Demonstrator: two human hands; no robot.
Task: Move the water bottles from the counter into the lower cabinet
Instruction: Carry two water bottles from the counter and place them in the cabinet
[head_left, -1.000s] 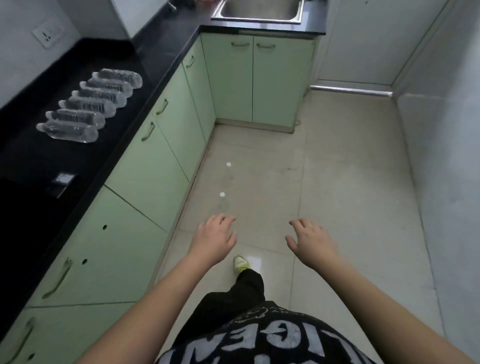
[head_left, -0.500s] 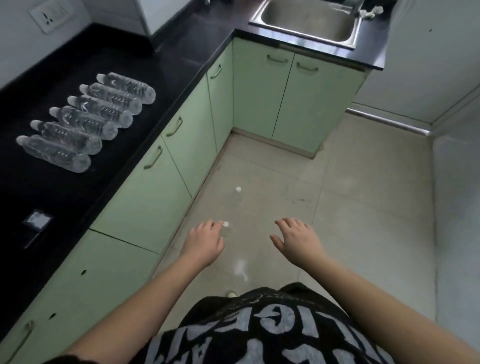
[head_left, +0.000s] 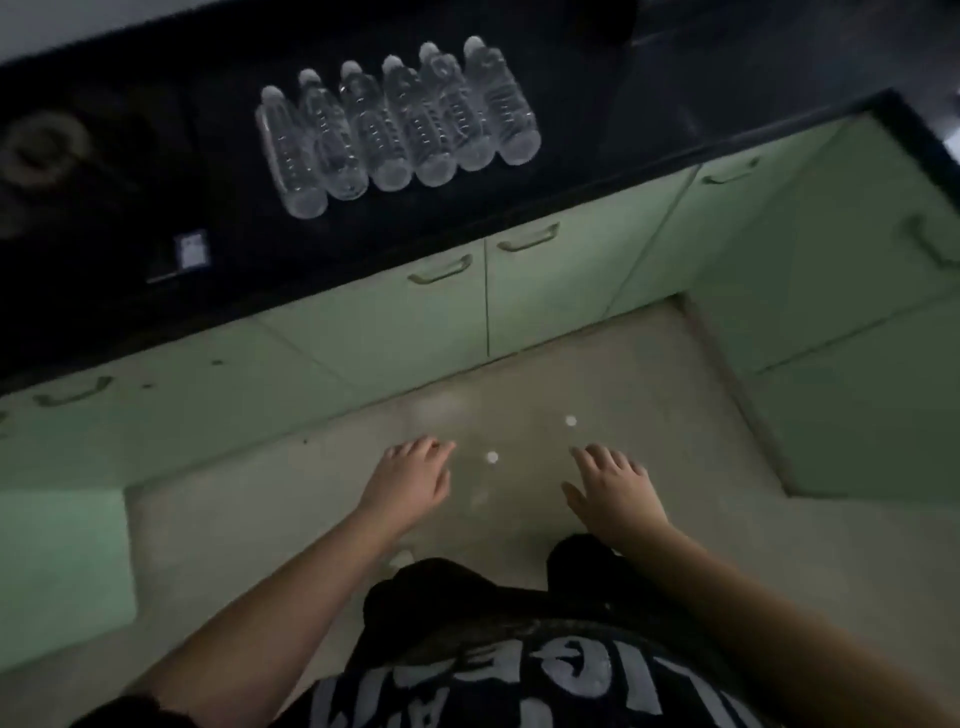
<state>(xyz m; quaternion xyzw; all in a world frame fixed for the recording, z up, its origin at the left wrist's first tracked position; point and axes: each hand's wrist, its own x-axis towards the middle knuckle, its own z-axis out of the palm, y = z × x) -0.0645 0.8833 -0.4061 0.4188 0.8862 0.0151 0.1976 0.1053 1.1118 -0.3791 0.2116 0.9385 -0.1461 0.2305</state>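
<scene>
Several clear water bottles lie side by side in a row on the black counter, caps pointing away from me. Below the counter run pale green lower cabinet doors with curved handles, all closed. My left hand hovers over the floor with relaxed fingers, holding nothing. My right hand hovers beside it, fingers spread and empty. Both hands are well below and in front of the bottles.
Two small white caps lie on the tiled floor between my hands. A small white card sits on the counter left of the bottles. More green cabinets close off the right side. The picture is dim and blurred.
The view has swung left, so I now face the counter and bottles head-on. The picture has darkened. Both hands stay open and empty in front of me.
</scene>
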